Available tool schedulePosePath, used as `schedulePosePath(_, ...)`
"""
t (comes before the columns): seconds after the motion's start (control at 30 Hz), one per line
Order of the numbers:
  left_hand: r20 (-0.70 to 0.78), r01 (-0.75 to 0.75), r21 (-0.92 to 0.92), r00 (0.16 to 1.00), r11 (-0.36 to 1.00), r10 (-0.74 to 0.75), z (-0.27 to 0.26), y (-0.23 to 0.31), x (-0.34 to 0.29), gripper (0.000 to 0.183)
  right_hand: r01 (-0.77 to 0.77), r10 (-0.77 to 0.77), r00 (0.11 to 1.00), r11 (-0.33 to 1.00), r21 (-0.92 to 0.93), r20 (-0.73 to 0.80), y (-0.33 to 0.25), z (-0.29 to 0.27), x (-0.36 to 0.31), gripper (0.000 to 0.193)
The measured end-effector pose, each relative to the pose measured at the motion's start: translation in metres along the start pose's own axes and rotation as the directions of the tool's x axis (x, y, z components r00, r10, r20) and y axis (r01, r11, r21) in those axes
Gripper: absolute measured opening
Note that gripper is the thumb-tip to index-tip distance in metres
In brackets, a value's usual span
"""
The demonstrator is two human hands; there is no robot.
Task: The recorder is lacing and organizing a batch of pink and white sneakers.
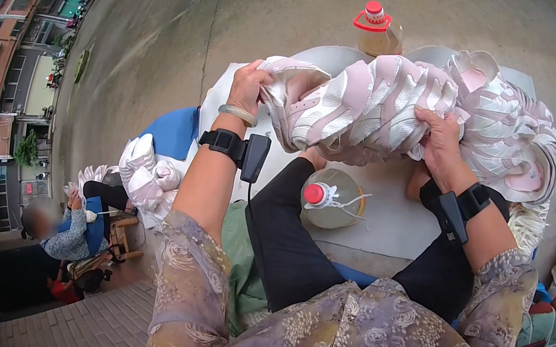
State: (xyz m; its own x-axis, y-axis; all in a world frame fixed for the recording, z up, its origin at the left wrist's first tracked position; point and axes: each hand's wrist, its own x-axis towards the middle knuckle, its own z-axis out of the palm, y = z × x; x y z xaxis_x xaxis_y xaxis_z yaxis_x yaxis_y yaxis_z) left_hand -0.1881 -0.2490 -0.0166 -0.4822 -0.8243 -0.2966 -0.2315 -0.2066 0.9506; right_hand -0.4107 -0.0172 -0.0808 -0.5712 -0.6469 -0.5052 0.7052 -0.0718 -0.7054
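A row of white and pale pink shoe uppers (380, 102), nested one into another, stretches between my hands above my knees. My left hand (249, 86) is closed on the upper at the left end of the row. Toward the row's right side, my right hand (440, 137) grips its near edge with the thumb on top. A second bundle of similar uppers (512, 133) lies against the row on the right. Below the row, between my legs, stands a round clear jug (333, 209) with a red cap and white string at its neck.
Pale sheeting (375, 235) covers the ground under the work. A red-capped bottle (379, 41) stands beyond the uppers. More uppers (144, 172) are piled at left near a blue panel (172, 131). Another person (69, 241) sits far left. At right lie a green bundle (545, 336) and further uppers.
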Motion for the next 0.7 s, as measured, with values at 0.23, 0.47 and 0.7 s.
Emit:
schedulePosePath(0.23,-0.206,0.317,0.658,0.948,0.683,-0.242,-0.051,-0.115,0.032,0.044,0.114,-0.099,0.993,0.748,-0.654,0.061,0.106,0.067,0.023,0.047)
schedulePosePath(0.47,0.148,-0.381,0.826,0.858,0.415,0.492,0.000,-0.123,0.028,0.063,0.368,-0.080,0.908,0.620,-0.693,0.411,0.162,0.103,0.065,0.053)
schedulePosePath(0.7,0.223,-0.317,0.919,0.907,0.232,0.357,0.072,-0.116,0.090,0.045,0.611,0.088,0.752,0.280,-0.741,0.653,0.157,0.083,0.094,0.046)
